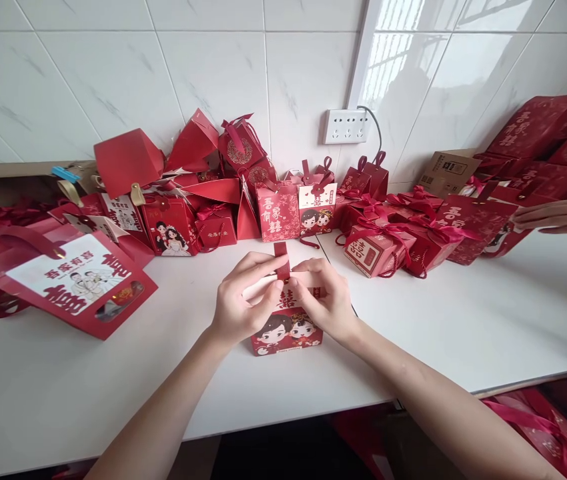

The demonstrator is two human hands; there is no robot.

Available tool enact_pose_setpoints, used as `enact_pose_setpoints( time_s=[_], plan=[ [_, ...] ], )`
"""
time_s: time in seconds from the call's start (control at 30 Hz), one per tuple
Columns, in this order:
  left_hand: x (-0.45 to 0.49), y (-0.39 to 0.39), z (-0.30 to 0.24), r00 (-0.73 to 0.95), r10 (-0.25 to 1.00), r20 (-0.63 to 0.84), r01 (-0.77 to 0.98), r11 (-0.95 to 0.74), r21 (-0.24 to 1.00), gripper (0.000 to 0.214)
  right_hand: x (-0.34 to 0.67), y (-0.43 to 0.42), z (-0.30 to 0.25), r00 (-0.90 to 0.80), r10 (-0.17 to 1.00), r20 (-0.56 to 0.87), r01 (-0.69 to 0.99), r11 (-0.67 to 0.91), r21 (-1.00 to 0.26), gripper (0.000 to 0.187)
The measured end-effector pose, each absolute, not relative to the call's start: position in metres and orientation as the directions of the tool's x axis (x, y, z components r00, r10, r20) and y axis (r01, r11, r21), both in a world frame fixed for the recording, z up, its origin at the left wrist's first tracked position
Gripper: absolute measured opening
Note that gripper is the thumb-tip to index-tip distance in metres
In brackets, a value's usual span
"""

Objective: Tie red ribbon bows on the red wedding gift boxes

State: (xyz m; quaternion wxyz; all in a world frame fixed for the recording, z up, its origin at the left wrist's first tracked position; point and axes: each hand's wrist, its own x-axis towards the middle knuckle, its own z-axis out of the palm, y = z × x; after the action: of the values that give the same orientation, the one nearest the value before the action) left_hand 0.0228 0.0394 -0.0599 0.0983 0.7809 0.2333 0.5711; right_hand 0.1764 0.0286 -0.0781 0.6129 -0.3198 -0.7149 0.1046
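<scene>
A small red and white gift box (288,331) with a cartoon couple and a red character on its front stands upright on the white table (273,400). Its red strap handle (281,260) sticks up between my hands. My left hand (248,297) pinches the top left of the box, thumb in front and fingers behind. On the top right, my right hand (326,297) closes over the edge with its thumb pressed to the front. Both hands cover much of the box's upper part.
Red gift boxes (173,223) crowd the back along the tiled wall, and ribboned boxes (378,247) stand at right. A larger gift box (83,283) leans at left. Another person's hand (558,217) reaches in from the right. A socket strip (346,127) is on the wall.
</scene>
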Motion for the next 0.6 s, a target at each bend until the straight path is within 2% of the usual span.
enact_pose_setpoints(
  time_s=[0.23,0.6],
  plan=[
    [0.0236,0.0384,-0.0582,0.229,0.518,0.824,0.262,-0.848,0.460,0.033,0.1763,0.0270,-0.0773,-0.069,0.635,0.770,0.280,0.753,-0.596,0.004],
    [0.0220,0.0383,-0.0585,0.247,0.505,0.827,0.229,-0.860,0.457,0.033,0.1756,0.0280,-0.0782,-0.053,0.620,0.783,0.302,0.757,-0.579,0.002]
  ],
)
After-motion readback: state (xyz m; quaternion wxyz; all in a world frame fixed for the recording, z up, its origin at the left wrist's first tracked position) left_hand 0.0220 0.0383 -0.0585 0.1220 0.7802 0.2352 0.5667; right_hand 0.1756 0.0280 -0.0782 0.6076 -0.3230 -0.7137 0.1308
